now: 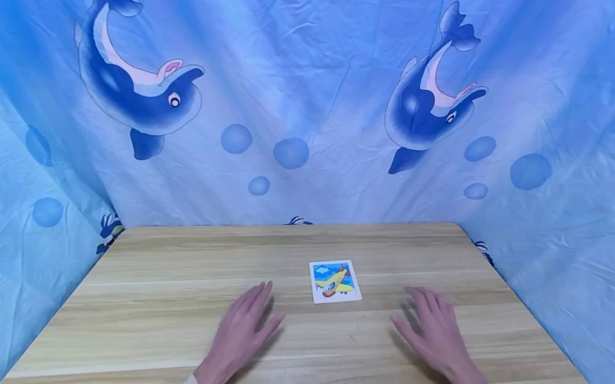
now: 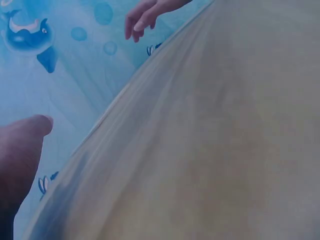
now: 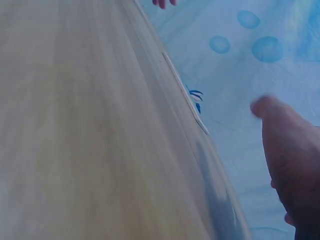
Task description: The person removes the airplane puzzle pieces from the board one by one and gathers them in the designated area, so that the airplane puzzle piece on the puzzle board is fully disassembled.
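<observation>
A square picture card (image 1: 335, 281) with a white border lies flat on the wooden table, showing a yellow airplane with red parts against a blue sky. To its left and nearer the front is my left hand (image 1: 241, 329), palm down, fingers extended and thumb apart. My right hand (image 1: 433, 335) mirrors it on the card's right, thumb spread toward the middle. Both hands are apart from the card and hold nothing. In the left wrist view the left thumb (image 2: 25, 145) shows at the left edge; the right wrist view has the right thumb (image 3: 287, 145) at the right.
The wood-grain table (image 1: 153, 300) runs back to a blue cloth backdrop (image 1: 312, 89) printed with dolphins and bubbles. The same cloth hangs along the left and right sides of the table.
</observation>
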Tool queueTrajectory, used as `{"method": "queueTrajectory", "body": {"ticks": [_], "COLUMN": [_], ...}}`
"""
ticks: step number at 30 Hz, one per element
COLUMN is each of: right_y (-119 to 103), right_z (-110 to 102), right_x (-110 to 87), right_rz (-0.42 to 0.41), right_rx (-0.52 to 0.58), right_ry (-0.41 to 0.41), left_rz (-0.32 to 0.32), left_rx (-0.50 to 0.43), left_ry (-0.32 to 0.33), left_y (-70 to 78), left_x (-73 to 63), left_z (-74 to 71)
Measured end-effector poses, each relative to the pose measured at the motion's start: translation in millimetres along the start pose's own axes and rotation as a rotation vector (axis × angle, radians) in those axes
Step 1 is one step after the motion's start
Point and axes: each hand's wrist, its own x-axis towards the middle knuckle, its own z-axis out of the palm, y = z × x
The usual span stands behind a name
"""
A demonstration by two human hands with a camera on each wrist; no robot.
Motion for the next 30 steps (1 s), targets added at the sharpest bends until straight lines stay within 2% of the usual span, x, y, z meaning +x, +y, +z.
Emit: {"method": "queueTrajectory", "body": {"ticks": [4, 10, 15, 24, 30], "right_y": [-8, -17, -20, -25, -30], "right_z": [8, 21, 30, 43, 51], "right_x": [8.3, 20.4, 27.1, 40.7, 49.0], "right_rz": [0.004, 0.024, 0.055, 0.140, 0.188], "right_rx": [0.052, 0.115, 0.145, 0.251, 0.292], "right_ry": [0.022, 0.004, -0.014, -0.059, -0.089], "left_rz": [-0.008, -0.024, -0.022, -0.014, 0.012], "left_rx": [-0.087, -0.151, -0.174, -0.205, -0.184], "left_ry": [-0.019, -0.077, -0.130, -0.148, -0.172], "left_y": [3.0, 9.8, 15.3, 24.8, 25.3], "left_x": [10.4, 24.0, 33.5, 47.6, 53.8], "left_z": [9.1, 21.4, 31.6, 47.1, 55.4]}}
